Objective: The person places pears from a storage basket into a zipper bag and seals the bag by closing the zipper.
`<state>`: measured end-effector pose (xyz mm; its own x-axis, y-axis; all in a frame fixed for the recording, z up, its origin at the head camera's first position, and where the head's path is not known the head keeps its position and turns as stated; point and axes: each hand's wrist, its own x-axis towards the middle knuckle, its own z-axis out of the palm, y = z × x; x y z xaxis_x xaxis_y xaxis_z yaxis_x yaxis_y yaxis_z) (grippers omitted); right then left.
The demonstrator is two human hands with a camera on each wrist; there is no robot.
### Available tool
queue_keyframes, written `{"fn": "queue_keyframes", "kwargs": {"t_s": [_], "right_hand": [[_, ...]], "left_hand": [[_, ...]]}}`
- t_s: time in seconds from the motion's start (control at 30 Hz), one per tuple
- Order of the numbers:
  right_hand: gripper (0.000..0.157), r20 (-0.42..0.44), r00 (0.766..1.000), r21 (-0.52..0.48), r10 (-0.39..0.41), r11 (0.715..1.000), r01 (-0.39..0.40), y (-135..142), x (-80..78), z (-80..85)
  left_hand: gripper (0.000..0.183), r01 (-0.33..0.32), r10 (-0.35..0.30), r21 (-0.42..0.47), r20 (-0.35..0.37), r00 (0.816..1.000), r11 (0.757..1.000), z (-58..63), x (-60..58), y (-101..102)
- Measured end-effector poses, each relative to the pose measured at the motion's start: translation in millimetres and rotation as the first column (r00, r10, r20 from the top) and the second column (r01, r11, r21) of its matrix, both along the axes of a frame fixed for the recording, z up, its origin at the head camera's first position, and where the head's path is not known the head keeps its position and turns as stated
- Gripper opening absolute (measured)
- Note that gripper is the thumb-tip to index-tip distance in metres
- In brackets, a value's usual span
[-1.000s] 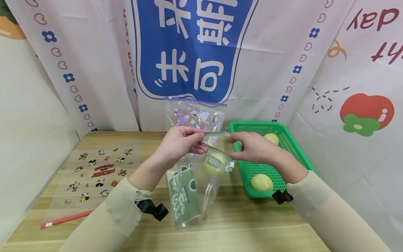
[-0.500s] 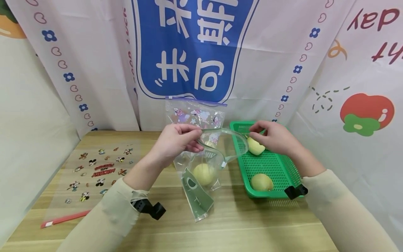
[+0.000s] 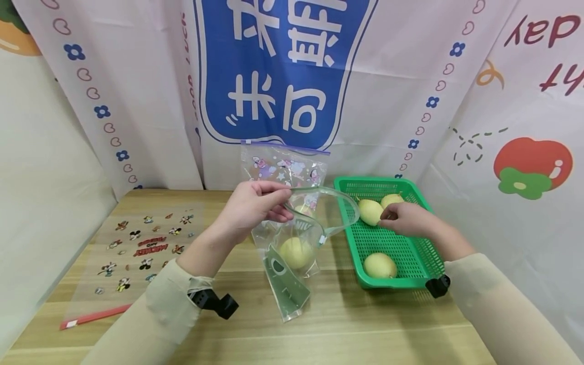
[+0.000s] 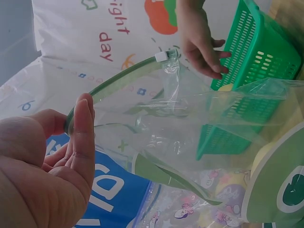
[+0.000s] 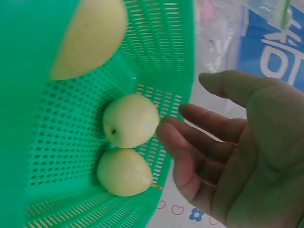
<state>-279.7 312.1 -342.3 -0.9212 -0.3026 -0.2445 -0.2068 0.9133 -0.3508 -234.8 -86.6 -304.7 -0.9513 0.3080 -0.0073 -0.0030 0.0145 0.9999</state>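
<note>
My left hand [image 3: 255, 205] pinches the green-zipped rim of a clear zip bag [image 3: 288, 296] printed with a green design. The bag's mouth gapes toward the right, and its white slider [image 4: 162, 56] sits at the far end. Low inside the bag lies a pale yellow pear [image 3: 296, 252]. Over the green basket [image 3: 397, 243] is my right hand [image 3: 406, 219], fingers loosely bent with nothing held. Two pears [image 5: 131, 120] lie close to its fingertips in the right wrist view, apart from them. Another pear [image 3: 380, 265] rests at the basket's near end.
Behind the held bag stands a purple-zipped clear bag [image 3: 283, 165] with cartoon prints and something yellowish inside. A flat bag with a red zipper strip [image 3: 96, 317] lies on the wooden table [image 3: 219, 339] at left. A printed cloth [image 3: 374, 126] hangs behind.
My right hand has left the bag's mouth and moved right, then down into the basket. The mouth has widened, and the bag's pear sits lower. My left hand stays on the rim.
</note>
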Motion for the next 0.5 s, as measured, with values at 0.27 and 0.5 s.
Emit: {"fn": "queue_keyframes", "kwargs": {"t_s": [0.27,0.5], "right_hand": [[0.076,0.302,0.953,0.048,-0.005,0.999,-0.010,-3.1,11.9,-15.5],[0.084,0.441,0.897,0.034,-0.010,0.999,-0.005,-10.1,19.8,-24.9]], "left_hand": [[0.030,0.003,-0.003,-0.009,0.004,1.000,1.000,-1.9,-0.2,-1.7],[0.035,0.013,-0.013,0.001,0.006,1.000,1.000,-2.4,-0.1,-1.2]]}}
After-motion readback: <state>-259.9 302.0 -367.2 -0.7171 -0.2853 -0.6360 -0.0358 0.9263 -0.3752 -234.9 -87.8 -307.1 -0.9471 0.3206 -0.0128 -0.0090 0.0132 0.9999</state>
